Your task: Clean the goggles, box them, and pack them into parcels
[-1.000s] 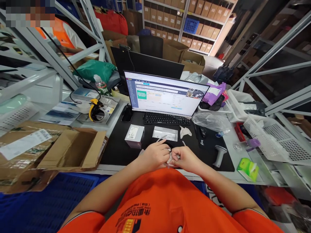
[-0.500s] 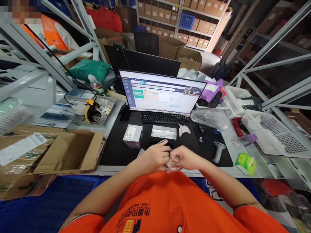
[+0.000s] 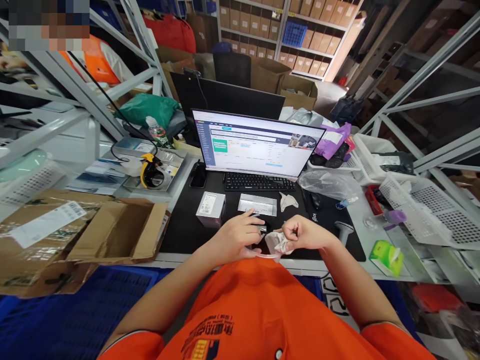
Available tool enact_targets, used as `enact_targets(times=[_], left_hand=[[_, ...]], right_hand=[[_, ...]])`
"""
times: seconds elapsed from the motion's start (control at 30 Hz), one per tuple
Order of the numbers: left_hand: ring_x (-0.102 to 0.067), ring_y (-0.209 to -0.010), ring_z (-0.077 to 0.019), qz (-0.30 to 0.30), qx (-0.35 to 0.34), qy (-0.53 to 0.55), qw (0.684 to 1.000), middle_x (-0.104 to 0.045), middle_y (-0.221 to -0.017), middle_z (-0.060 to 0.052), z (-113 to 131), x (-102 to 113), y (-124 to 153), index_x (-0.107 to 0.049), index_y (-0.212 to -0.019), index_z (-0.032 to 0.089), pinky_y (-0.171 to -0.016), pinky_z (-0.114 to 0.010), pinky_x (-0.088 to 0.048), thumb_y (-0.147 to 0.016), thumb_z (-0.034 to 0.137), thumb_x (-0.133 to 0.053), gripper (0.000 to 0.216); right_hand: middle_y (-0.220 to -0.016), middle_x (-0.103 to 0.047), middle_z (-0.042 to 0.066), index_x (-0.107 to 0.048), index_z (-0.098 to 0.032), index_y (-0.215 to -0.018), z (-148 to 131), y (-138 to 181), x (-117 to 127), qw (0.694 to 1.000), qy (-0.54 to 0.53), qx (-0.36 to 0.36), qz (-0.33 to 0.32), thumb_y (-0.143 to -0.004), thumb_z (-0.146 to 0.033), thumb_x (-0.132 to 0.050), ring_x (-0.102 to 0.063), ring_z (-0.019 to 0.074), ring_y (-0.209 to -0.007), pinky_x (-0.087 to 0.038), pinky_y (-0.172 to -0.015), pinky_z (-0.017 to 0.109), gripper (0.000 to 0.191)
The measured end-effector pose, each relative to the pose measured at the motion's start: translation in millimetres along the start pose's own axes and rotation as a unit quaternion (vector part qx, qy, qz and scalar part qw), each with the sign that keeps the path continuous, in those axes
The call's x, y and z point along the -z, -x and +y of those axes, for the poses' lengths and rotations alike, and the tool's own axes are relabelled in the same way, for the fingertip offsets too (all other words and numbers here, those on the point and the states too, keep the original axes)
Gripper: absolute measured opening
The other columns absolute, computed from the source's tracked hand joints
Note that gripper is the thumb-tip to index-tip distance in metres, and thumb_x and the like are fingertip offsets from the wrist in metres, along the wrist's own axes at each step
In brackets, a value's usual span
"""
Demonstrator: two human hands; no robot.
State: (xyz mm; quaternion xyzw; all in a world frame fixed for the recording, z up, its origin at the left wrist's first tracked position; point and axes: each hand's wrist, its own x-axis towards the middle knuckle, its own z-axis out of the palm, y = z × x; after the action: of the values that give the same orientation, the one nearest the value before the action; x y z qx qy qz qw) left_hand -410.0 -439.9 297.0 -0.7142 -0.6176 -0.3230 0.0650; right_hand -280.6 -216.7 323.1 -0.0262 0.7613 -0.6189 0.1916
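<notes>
Head view: pinches a crumpled white cloth (image 3: 280, 243) between closed fingers of the right hand (image 3: 309, 233), at the counter's (image 3: 180, 261) near edge. Curves the left hand (image 3: 237, 236), fingers partly spread, beside a thin, pale curved rim (image 3: 267, 255); cannot tell its grip. Faces a shallow white open box (image 3: 258, 204), a square grey carton (image 3: 211, 210) and a pale crumpled scrap (image 3: 288, 201); partly blocks a grey handheld scanner (image 3: 344, 230) with the right forearm (image 3: 347, 280).

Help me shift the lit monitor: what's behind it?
Behind the lit monitor stands a black panel, seemingly another screen; farther back are an open carton and a shelving rack. Much of the panel's lower part, and anything low between the two, is covered.
</notes>
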Motion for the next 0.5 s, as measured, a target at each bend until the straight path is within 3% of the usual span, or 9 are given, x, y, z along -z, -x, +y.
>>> enact_targets(times=[0.1, 0.2, 0.37, 0.5], left_hand=[[-0.066, -0.114, -0.0205, -0.062, -0.036, -0.021, 0.997, -0.073, -0.084, -0.001, -0.2, -6.4, -6.2, -0.065, -0.079, 0.021, -0.125, -0.048, -0.030, -0.088, 0.024, -0.068, 0.010], [-0.066, -0.111, -0.0207, -0.061, -0.048, -0.054, 0.996, -0.074, -0.087, -0.001, -3.4, -9.3, -6.2, -0.066, -0.082, 0.020, -0.126, -0.049, -0.027, -0.087, 0.021, -0.067, 0.006], [-0.063, -0.122, -0.0215, 0.016, -0.031, -0.021, 0.999, -0.076, -0.088, 0.000, -2.4, -1.4, -3.4, -0.067, -0.083, 0.021, -0.129, -0.052, -0.016, -0.093, 0.034, -0.065, 0.017], [-0.065, -0.119, -0.0208, 0.070, 0.003, -0.008, 0.998, -0.077, -0.089, 0.002, 3.8, 0.4, -6.4, -0.067, -0.079, 0.022, -0.128, -0.052, -0.017, -0.089, 0.028, -0.069, 0.012]], right_hand=[[-0.054, -0.039, -0.009, -0.041, -0.019, -0.056, -7.0, -8.1, -26.3, 0.990, 0.116, -0.028, 0.075, -0.067, -0.022, -0.080, -0.032, 0.0063, -0.054, -0.024, -0.053, 0.023, 0.040], [-0.054, -0.042, -0.008, -0.043, -0.019, -0.057, -7.8, -14.0, -40.8, 0.977, 0.134, -0.058, 0.155, -0.068, -0.021, -0.077, -0.033, 0.0067, -0.053, -0.022, -0.051, 0.023, 0.036], [-0.054, -0.031, -0.010, -0.034, -0.021, -0.056, -5.4, -5.4, -16.9, 0.998, -0.017, -0.005, 0.067, -0.069, -0.038, -0.081, -0.025, 0.0054, -0.053, -0.021, -0.050, 0.022, 0.052], [-0.052, -0.029, -0.010, -0.032, -0.021, -0.055, -4.1, 3.2, 2.7, 0.993, -0.049, 0.023, 0.103, -0.068, -0.049, -0.084, -0.022, 0.0050, -0.053, -0.017, -0.049, 0.023, 0.060]])
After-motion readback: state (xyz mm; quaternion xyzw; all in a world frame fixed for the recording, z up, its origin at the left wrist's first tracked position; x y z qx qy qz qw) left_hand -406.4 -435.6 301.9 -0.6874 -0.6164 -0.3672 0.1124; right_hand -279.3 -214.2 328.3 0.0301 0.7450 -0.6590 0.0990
